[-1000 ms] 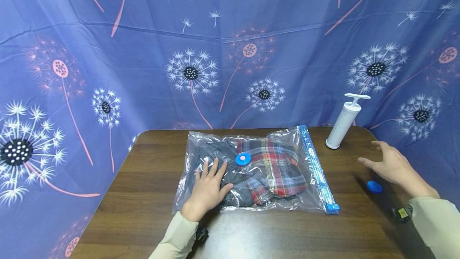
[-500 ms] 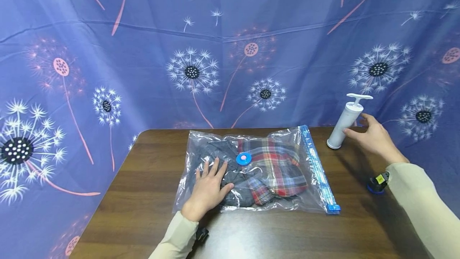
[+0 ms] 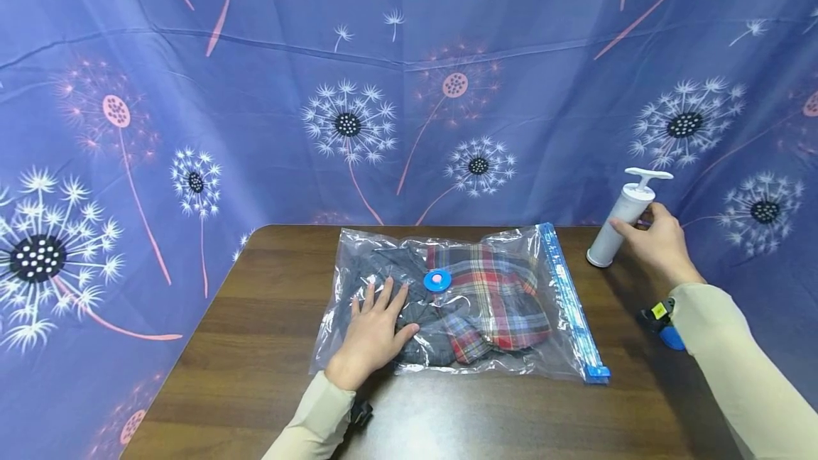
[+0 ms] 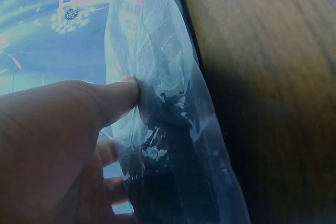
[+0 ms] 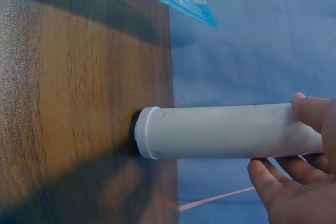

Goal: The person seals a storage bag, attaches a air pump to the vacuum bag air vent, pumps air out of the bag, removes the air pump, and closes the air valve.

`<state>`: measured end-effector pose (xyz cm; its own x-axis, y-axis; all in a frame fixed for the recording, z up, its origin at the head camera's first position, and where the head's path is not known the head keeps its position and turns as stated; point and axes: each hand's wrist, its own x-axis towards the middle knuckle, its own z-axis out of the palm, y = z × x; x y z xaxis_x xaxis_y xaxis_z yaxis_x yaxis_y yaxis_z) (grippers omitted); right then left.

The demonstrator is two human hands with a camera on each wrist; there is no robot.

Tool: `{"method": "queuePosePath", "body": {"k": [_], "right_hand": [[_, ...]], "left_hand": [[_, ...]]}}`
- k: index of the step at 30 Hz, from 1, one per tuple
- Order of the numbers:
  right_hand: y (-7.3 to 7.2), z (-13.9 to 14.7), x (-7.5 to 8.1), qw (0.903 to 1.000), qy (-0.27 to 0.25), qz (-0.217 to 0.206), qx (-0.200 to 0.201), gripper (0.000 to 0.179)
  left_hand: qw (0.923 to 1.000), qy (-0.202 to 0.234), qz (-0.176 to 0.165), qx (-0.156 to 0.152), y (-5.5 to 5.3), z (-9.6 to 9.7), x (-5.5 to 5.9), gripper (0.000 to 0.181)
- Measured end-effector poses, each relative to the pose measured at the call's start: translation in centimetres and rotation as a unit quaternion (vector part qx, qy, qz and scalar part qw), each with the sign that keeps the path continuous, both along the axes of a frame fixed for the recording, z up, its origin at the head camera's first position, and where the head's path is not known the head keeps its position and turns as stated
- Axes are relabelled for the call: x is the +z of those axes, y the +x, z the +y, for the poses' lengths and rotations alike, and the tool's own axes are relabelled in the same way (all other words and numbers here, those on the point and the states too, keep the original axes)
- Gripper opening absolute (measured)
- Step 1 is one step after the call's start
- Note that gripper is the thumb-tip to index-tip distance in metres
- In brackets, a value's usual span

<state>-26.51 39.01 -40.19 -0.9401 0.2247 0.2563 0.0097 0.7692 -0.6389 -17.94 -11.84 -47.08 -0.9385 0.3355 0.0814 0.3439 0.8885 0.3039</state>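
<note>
Left hand (image 3: 372, 336) is lying flat with fingers spread on the left part of a clear plastic bag (image 3: 562, 355), which sits on a brown wood-look table (image 3: 268, 304). Going across the bag: dark clothing (image 3: 397, 261), then a round blue valve (image 3: 437, 280) with a pinkish centre, then plaid fabric (image 3: 495, 297), then a blue zip strip (image 3: 571, 297). Past that, a white pump (image 3: 610, 237), T-handle up and base down at the tabletop, with the right hand (image 3: 661, 243) gripping it, thumb one side, fingers the other. Blue disc (image 3: 672, 338) pokes out by that wrist.
</note>
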Motion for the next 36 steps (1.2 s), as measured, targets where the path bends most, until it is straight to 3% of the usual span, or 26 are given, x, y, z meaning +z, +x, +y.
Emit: {"method": "queuePosePath", "body": {"k": [5,14,21,27,31,36], "right_hand": [[0.3,0.0,-0.2,0.9997,0.014,0.019,-0.010,0.070],[0.5,-0.6,0.9,0.9993,0.024,0.019,0.019,0.064],[0.1,-3.9,5.4,0.9975,0.007,0.054,0.044,0.066],[0.1,-8.7,9.5,0.9920,-0.013,0.095,0.082,0.062],[0.2,-12.5,11.3,0.9853,-0.033,0.107,0.129,0.059],[0.5,-17.2,12.3,0.9751,-0.063,0.091,0.192,0.058]], "left_hand": [[1.0000,0.002,0.006,-0.001,0.1,0.0,-0.1,0.073],[0.9999,-0.004,0.014,0.000,0.2,0.0,0.0,0.073],[0.9999,-0.008,0.011,0.010,0.0,-0.1,0.2,0.074],[0.9999,-0.004,0.001,0.011,0.0,0.0,0.4,0.074],[0.9999,-0.006,-0.006,0.013,0.0,0.1,0.4,0.075],[0.9998,-0.008,-0.012,0.012,0.1,0.1,0.5,0.075]]}}
